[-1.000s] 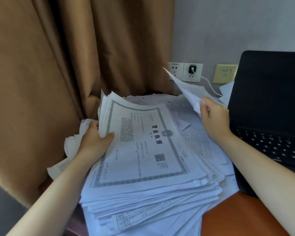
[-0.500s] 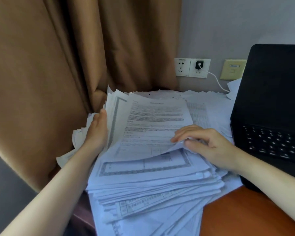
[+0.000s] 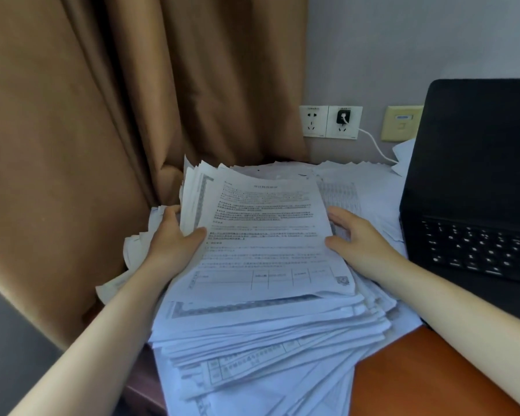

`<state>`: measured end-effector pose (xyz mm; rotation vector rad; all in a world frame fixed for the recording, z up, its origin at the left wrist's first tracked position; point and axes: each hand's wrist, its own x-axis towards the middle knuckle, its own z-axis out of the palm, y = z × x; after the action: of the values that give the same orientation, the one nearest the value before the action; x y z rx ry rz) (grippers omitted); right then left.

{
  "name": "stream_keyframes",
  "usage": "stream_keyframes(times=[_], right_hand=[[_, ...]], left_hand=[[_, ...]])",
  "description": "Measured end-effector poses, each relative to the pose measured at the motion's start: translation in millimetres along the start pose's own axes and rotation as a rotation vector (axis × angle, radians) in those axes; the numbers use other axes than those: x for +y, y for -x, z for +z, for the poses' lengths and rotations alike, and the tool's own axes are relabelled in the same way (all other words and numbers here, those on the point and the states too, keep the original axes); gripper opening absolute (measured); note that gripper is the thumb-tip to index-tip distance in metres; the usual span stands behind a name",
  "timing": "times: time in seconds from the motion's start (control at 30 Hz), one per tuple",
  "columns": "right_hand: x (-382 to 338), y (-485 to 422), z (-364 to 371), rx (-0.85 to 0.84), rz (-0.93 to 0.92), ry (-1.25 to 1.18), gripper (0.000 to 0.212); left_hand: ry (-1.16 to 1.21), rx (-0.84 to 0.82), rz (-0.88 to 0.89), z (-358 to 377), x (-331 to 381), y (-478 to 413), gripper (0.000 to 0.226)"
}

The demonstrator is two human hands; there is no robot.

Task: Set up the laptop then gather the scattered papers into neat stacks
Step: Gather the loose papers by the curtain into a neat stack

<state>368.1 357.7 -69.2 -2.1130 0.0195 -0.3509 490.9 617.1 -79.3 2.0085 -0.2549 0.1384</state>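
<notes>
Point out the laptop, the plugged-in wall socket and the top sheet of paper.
laptop (image 3: 478, 145), head view, dark screen.
wall socket (image 3: 344, 131), head view, faceplate under the plug.
top sheet (image 3: 264, 235), head view, printed middle.

Paper stack (image 3: 261, 265) at centre on the orange surface (image 3: 418, 370). Left hand (image 3: 170, 244), at 9 o'clock, grips its left edge, thumb on the top sheet. Right hand (image 3: 357, 238), at 3 o'clock, rests flat against its right edge. Open laptop (image 3: 475, 175) farther toward 3 o'clock; curtain (image 3: 102, 115) at 10 o'clock.

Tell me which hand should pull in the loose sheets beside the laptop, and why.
Likely right. The right hand rests open at the right edge of the stack, next to those loose sheets; the left hand holds the stack's opposite edge.
</notes>
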Motion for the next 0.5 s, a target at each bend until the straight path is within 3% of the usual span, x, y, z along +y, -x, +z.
stream_keyframes(times=[0.13, 0.27, 0.4, 0.5], right_hand=[[-4.8, 0.7, 9.1, 0.06, -0.078, -0.001, 0.06], [-6.1, 0.9, 4.8, 0.095, -0.054, -0.087, 0.055], [1.7, -7.1, -3.9, 0.183, 0.02, -0.07, 0.052], [1.0, -14.9, -0.5, 0.144, 0.035, -0.065, 0.05]], left_hand=[[0.03, -0.002, 0.024, -1.5, 3.5, 4.8, 0.051], [0.082, -0.011, 0.025, -2.3, 6.7, 8.1, 0.048], [0.212, -0.039, -0.058, -2.2, 9.2, 7.3, 0.029], [0.173, -0.034, -0.065, -1.8, 9.9, 5.2, 0.023]])
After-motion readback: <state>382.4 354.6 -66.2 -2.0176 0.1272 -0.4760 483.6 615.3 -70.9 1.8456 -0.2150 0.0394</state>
